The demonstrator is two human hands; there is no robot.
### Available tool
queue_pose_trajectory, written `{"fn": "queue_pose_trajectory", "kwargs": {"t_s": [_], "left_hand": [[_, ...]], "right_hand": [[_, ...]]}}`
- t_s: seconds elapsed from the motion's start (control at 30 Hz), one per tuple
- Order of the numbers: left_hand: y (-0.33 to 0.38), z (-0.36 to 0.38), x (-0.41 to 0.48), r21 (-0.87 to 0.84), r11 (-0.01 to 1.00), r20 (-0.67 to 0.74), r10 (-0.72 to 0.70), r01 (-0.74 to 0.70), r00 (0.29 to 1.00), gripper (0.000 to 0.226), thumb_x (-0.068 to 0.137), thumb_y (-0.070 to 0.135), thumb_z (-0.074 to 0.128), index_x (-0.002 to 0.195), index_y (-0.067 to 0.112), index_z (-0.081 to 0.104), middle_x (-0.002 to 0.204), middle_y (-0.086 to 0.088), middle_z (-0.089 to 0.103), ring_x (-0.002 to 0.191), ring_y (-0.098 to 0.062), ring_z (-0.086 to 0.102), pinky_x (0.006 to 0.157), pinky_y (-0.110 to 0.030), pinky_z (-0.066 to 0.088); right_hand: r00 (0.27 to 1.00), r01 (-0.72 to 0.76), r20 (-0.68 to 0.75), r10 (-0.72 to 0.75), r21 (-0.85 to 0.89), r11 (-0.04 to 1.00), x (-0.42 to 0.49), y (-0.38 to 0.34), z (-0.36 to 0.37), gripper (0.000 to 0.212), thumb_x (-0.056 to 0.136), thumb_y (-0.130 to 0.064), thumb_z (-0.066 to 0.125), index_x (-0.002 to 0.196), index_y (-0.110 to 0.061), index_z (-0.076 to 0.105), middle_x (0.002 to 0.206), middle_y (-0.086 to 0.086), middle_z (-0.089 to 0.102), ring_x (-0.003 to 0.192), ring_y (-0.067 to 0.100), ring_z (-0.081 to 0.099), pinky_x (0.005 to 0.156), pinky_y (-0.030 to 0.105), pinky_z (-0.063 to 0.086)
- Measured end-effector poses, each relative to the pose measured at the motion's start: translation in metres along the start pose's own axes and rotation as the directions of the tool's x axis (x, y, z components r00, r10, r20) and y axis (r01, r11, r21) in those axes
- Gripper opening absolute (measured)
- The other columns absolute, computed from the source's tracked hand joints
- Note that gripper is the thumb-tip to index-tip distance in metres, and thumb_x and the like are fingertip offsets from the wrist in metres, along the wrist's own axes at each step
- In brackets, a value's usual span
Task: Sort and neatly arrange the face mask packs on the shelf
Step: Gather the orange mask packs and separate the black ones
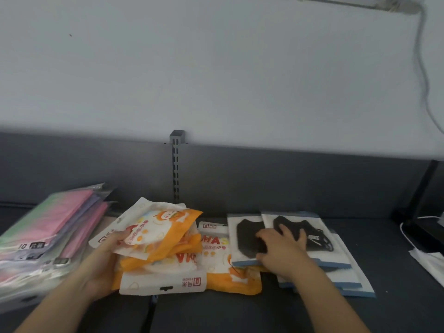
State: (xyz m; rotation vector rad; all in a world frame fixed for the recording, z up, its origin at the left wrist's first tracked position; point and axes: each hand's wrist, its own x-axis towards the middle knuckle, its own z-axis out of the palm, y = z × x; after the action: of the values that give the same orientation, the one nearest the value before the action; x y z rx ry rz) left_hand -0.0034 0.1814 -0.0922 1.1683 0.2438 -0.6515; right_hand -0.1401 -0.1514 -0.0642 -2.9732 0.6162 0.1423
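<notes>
On the dark shelf (240,313) lie three groups of face mask packs. Orange-and-white packs (168,231) are heaped in the middle, and my left hand (105,263) grips the left side of that heap with the thumb on the top pack. More orange packs (230,280) lie flat underneath and to the right. White-and-blue packs showing black masks (319,241) sit at the right in an uneven, overlapping pile. My right hand (281,248) rests on them, fingers curled over the edge of the left black-mask pack (245,236). Pastel pink, green and purple packs (48,227) are stacked at the left.
A slotted metal upright (176,164) runs up the dark back panel. A black stand (418,212) with a white cable (408,234) is at the far right, beside a white mask (430,263). A grey cable (425,75) hangs down the wall.
</notes>
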Motion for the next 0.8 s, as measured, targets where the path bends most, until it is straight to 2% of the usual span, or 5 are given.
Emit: {"fn": "queue_pose_trajectory", "kwargs": {"t_s": [0.3, 0.47, 0.6, 0.7, 0.8], "left_hand": [[-0.002, -0.002, 0.005, -0.03, 0.998, 0.02, 0.047, -0.046, 0.999, 0.048, 0.072, 0.033, 0.065, 0.116, 0.013, 0.063, 0.095, -0.019, 0.076, 0.074, -0.037, 0.075, 0.073, -0.05, 0.057], [-0.002, -0.006, 0.0, -0.085, 0.991, 0.056, 0.104, -0.099, 0.993, 0.039, 0.081, 0.034, 0.059, 0.114, 0.013, 0.064, 0.094, -0.02, 0.076, 0.074, -0.038, 0.075, 0.074, -0.051, 0.057], [0.001, -0.007, -0.005, -0.16, 0.975, 0.053, 0.167, -0.156, 0.985, 0.033, 0.092, 0.036, 0.049, 0.115, 0.017, 0.064, 0.095, -0.019, 0.077, 0.083, -0.039, 0.073, 0.072, -0.051, 0.058], [0.001, -0.009, -0.002, -0.162, 0.977, 0.026, 0.147, -0.141, 0.989, 0.043, 0.083, 0.032, 0.059, 0.123, 0.018, 0.062, 0.109, -0.02, 0.074, 0.098, -0.042, 0.068, 0.081, -0.057, 0.055], [-0.002, 0.0, -0.002, -0.114, 0.987, 0.025, 0.113, -0.109, 0.993, 0.047, 0.08, 0.028, 0.064, 0.126, 0.015, 0.061, 0.113, -0.021, 0.073, 0.102, -0.042, 0.067, 0.084, -0.057, 0.055]], "right_hand": [[0.887, 0.452, 0.157, -0.434, -0.102, 0.886, -0.023, -0.055, 0.024, 0.089, 0.084, -0.069, 0.056, 0.155, -0.04, 0.012, 0.166, -0.009, 0.005, 0.152, 0.017, 0.001, 0.119, 0.058, -0.01], [0.664, 0.594, -0.314, -0.679, -0.331, 0.734, -0.014, -0.029, 0.027, 0.029, 0.085, -0.048, 0.059, 0.097, -0.025, 0.07, 0.086, -0.007, 0.074, 0.074, 0.005, 0.069, 0.081, 0.028, 0.06], [0.569, 0.492, -0.765, -0.303, 0.021, 0.87, -0.018, -0.011, -0.004, 0.022, 0.089, -0.033, 0.052, 0.073, -0.023, 0.062, 0.056, -0.012, 0.057, 0.044, -0.002, 0.045, 0.051, 0.009, 0.038], [0.552, 0.436, -0.824, 0.128, 0.417, 0.797, -0.011, -0.003, -0.025, 0.034, 0.098, -0.032, 0.045, 0.071, -0.015, 0.057, 0.055, -0.001, 0.052, 0.045, 0.013, 0.051, 0.042, 0.032, 0.043], [0.301, 0.589, -0.949, -0.092, 0.109, 0.801, -0.014, -0.017, -0.036, 0.029, 0.101, -0.026, 0.049, 0.093, -0.006, 0.069, 0.075, 0.006, 0.068, 0.059, 0.015, 0.062, 0.054, 0.034, 0.054]]}}
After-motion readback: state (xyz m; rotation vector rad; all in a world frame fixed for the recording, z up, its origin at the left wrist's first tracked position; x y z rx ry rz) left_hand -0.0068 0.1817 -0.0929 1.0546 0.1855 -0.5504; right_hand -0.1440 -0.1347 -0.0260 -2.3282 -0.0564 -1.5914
